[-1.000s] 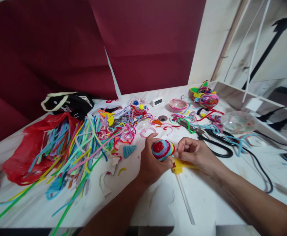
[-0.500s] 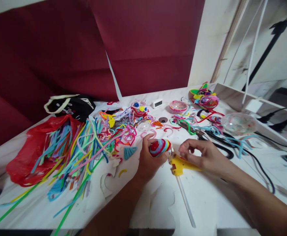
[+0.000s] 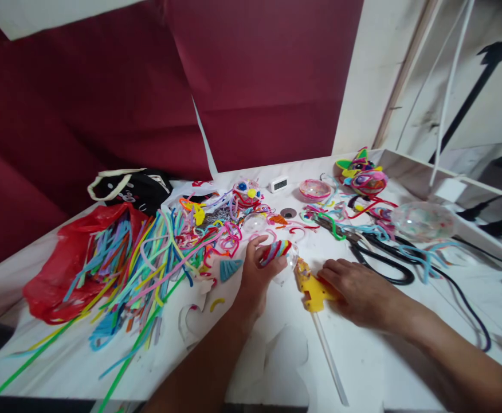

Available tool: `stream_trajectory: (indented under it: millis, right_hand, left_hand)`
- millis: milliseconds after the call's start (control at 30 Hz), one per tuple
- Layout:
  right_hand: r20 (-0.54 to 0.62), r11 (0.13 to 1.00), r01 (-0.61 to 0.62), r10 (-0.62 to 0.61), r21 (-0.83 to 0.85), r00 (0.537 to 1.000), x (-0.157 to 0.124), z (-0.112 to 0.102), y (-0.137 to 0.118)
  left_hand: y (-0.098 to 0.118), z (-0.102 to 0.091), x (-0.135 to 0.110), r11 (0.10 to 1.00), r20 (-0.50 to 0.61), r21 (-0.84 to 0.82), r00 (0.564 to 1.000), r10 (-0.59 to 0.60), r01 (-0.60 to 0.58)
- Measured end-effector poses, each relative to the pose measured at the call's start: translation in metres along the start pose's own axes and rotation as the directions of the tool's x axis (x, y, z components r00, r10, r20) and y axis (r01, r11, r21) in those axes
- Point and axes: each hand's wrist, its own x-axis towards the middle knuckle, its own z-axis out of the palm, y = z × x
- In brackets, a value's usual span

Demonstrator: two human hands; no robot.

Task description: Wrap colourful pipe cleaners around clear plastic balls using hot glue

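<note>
My left hand [image 3: 257,274] is closed around a ball [image 3: 277,251] wrapped in red, blue and yellow pipe cleaners, held just above the white table [image 3: 363,355]. My right hand [image 3: 356,289] rests on the table with its fingers lying over the back of a yellow glue gun [image 3: 310,285]. The gun lies flat, its nozzle pointing toward the ball, and a clear glue stick [image 3: 329,360] trails out toward me.
A big heap of coloured pipe cleaners [image 3: 148,258] spills from a red plastic bag [image 3: 57,269] at the left. Black scissors [image 3: 382,261], a clear globe [image 3: 423,221], finished pipe-cleaner figures [image 3: 363,175], a small clock [image 3: 279,183] and a black cable [image 3: 466,298] lie behind and right.
My right hand left the ball and came down onto the glue gun. My left hand turned the ball, so its red face now points away from me.
</note>
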Motion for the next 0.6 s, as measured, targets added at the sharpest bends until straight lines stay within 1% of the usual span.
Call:
stream_trajectory:
  millis: [133, 233, 300, 367, 433, 500, 600]
  right_hand:
    - [-0.028, 0.999, -0.029, 0.029, -0.024, 0.999, 0.002, 0.0, -0.008]
    - [-0.069, 0.998, -0.053, 0.051, -0.021, 0.996, 0.002, -0.001, -0.007]
    - [-0.114, 0.999, -0.05, 0.052, 0.012, 0.992, 0.0, -0.002, -0.002]
    - [-0.193, 0.996, -0.025, 0.041, 0.084, 0.98, -0.002, -0.006, 0.005]
    - [-0.308, 0.984, 0.03, 0.026, 0.176, 0.951, -0.005, -0.012, 0.012]
    - [-0.419, 0.96, 0.093, 0.028, 0.265, 0.908, -0.008, -0.019, 0.016]
    - [-0.516, 0.918, 0.168, 0.045, 0.36, 0.856, -0.015, -0.027, 0.017]
  left_hand:
    - [-0.001, 0.0, 0.001, 0.998, -0.024, 0.048, 0.999, 0.041, -0.04]
    - [-0.001, -0.001, 0.002, 0.992, -0.039, 0.097, 0.996, 0.082, -0.078]
    - [0.001, -0.003, 0.004, 0.986, -0.042, 0.127, 0.993, 0.111, -0.105]
    - [0.004, -0.006, 0.006, 0.977, -0.059, 0.154, 0.986, 0.158, -0.148]
    - [0.008, -0.009, 0.009, 0.965, -0.091, 0.17, 0.971, 0.219, -0.201]
    - [0.01, -0.012, 0.01, 0.951, -0.111, 0.187, 0.956, 0.27, -0.247]
    - [0.01, -0.014, 0.01, 0.933, -0.092, 0.227, 0.948, 0.306, -0.279]
